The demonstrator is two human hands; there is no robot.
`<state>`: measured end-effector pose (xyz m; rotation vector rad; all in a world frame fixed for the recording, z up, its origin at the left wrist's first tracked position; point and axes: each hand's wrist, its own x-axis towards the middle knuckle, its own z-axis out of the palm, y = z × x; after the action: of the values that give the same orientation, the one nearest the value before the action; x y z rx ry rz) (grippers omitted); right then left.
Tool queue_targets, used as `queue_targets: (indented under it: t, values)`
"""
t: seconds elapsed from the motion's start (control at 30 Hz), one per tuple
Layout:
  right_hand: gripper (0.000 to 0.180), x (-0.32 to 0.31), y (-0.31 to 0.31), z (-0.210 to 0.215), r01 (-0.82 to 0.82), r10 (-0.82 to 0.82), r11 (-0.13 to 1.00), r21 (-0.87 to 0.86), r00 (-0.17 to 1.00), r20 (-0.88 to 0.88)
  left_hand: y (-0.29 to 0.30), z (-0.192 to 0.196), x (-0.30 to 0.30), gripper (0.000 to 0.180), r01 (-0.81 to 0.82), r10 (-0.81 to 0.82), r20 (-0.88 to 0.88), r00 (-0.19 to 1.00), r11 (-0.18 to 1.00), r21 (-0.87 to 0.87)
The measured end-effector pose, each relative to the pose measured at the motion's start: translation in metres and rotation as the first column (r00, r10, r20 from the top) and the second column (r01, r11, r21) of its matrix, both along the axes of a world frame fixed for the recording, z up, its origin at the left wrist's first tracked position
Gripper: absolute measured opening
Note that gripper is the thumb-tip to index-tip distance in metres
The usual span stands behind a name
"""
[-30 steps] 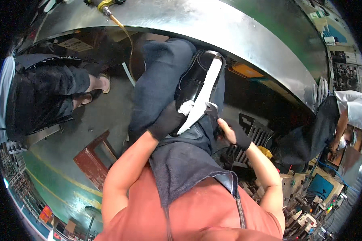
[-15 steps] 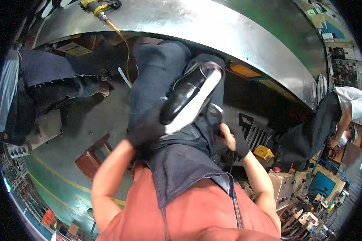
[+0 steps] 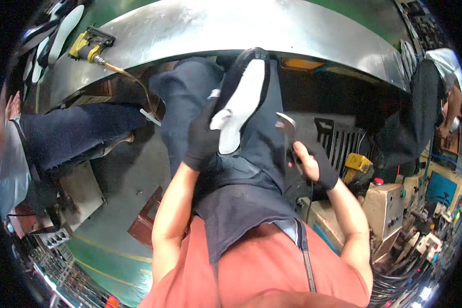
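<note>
The left hand (image 3: 204, 137), in a black glove, is gripping a black shoe (image 3: 242, 97) by its heel end — the white sole is facing up toward the camera and the toe is pointing toward twelve o'clock, up against the edge of the metal workbench (image 3: 251, 28). The shoe is sitting just above the centre of the view, over the person's dark-trousered lap.

The right hand (image 3: 309, 163), wearing a black fingerless glove, is closing around the handle of a small metal-bladed tool (image 3: 287, 123), whose tip is pointing toward eleven o'clock, near the shoe's sole but apart from it. At three o'clock from that hand a black slatted crate (image 3: 340, 141) is standing on the floor, with a yellow box (image 3: 358, 162) just beside it.

At ten o'clock on the workbench a yellow air tool (image 3: 90, 43) is lying with its orange hose (image 3: 128, 77) trailing down over the edge. White insoles (image 3: 61, 33) are lying at the bench's far left. At nine o'clock another person's legs in dark jeans (image 3: 82, 133) are stretching across the grey floor. At two o'clock a second person in a black apron (image 3: 423, 97) is standing at the bench's right end — their hands are too small to make out. Beige machinery (image 3: 390, 205) is crowding the four o'clock side.
</note>
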<state>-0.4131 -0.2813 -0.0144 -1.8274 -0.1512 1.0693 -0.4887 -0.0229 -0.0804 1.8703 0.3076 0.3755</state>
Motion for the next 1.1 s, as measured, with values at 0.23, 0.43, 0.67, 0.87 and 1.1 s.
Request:
queue_targets:
  t: [0.23,0.43,0.67,0.87,1.1]
  values:
    - [0.04,0.059,0.056,0.011,-0.648,0.738,0.671,-0.36,0.537,0.408,-0.021,-0.029,-0.025,0.106,0.031,-0.027,-0.206,0.978,0.999,0.018]
    - [0.037,0.026,0.101,0.0,-0.534,0.793,0.549,-0.643,0.09,0.602,-0.029,-0.041,-0.031,0.1,-0.007,-0.005,-0.112,0.994,0.995,-0.104]
    - [0.046,0.082,0.08,-0.047,-0.679,0.687,0.473,-0.562,-0.115,0.717,-0.02,-0.036,-0.009,0.057,-0.053,0.014,-0.095,0.995,0.906,-0.419]
    - [0.044,0.1,0.104,-0.004,-0.848,0.921,0.309,-0.431,0.154,0.358,-0.021,-0.054,0.013,0.084,-0.107,0.106,0.034,0.994,0.994,0.03]
    - [0.034,0.053,0.116,0.024,-0.727,0.891,0.422,-0.541,0.221,0.396,-0.006,-0.059,0.004,0.071,-0.025,0.023,-0.012,1.0,0.983,-0.182]
